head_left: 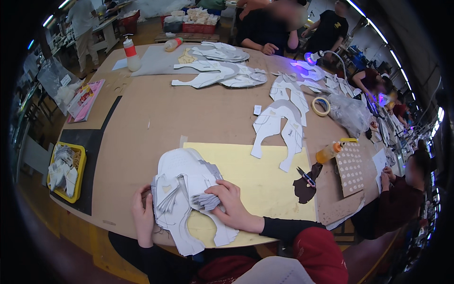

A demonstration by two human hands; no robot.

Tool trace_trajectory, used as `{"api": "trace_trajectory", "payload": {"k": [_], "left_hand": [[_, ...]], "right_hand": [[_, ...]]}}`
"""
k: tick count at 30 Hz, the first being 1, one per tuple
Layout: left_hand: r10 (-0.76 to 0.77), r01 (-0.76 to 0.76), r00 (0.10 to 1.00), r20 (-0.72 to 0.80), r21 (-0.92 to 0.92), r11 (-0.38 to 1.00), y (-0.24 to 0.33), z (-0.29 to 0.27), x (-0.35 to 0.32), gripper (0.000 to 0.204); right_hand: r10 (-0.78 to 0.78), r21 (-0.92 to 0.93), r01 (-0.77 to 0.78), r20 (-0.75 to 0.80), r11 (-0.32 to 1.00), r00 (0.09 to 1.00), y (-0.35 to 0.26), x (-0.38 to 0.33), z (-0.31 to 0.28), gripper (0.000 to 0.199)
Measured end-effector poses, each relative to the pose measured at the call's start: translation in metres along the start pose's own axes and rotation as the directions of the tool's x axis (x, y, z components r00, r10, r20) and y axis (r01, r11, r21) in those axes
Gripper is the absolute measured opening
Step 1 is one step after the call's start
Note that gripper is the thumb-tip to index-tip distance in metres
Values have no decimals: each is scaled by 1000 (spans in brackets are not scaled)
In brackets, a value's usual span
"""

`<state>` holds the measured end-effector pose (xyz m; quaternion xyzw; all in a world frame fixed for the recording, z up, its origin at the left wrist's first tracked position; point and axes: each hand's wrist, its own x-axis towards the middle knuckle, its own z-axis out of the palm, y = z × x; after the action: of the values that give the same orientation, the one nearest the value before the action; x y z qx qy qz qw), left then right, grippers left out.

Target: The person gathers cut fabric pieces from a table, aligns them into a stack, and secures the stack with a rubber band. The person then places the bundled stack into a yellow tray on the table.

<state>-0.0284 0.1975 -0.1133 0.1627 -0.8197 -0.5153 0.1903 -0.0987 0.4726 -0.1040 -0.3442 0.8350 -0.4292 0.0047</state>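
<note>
A thick stack of white and grey shoe-upper pieces (pixel 177 163) lies in front of me, partly over a yellow sheet (pixel 265 175). Its two curved legs point toward me. My left hand (pixel 143 213) grips the left edge of the stack, with the thumb and fingers bent against it. On the right side, my right hand (pixel 231 203) is closed around a small fanned bundle of grey flaps (pixel 204 201) that lies on the stack; the thumb is largely hidden. More loose white flaps (pixel 170 196) fan out at the stack's middle left.
More shoe-upper stacks lie at the back (pixel 208 73) and right (pixel 279 123). Snips (pixel 306 176) rest on dark scraps, near an orange bottle (pixel 328 152) and a dotted board (pixel 350 168). A yellow tray (pixel 81 173) stands left, a tape roll (pixel 321 106) right. Co-workers sit around the table.
</note>
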Motion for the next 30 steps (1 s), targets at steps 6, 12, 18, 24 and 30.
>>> {"api": "trace_trajectory", "payload": {"k": [6,12,18,24,30], "left_hand": [[55,-66,982,-183,-54,996,7,9,-3,43],[-41,47,995,88,-75,996,38,22,-7,43],[-27,46,993,115,-171,984,17,29,-9,49],[-64,97,991,114,-316,944,22,31,-10,58],[-87,120,991,100,-410,904,19,30,-7,56]], "right_hand": [[1,9,-2,18,1000,1000,0,1,-2,44],[-6,32,5,7,999,1000,1,1,1,47],[-10,-5,10,-8,1000,1000,0,2,0,45],[-10,-8,10,-16,1000,1000,-2,1,0,46],[-13,-8,13,-19,1000,1000,0,1,3,46]]}}
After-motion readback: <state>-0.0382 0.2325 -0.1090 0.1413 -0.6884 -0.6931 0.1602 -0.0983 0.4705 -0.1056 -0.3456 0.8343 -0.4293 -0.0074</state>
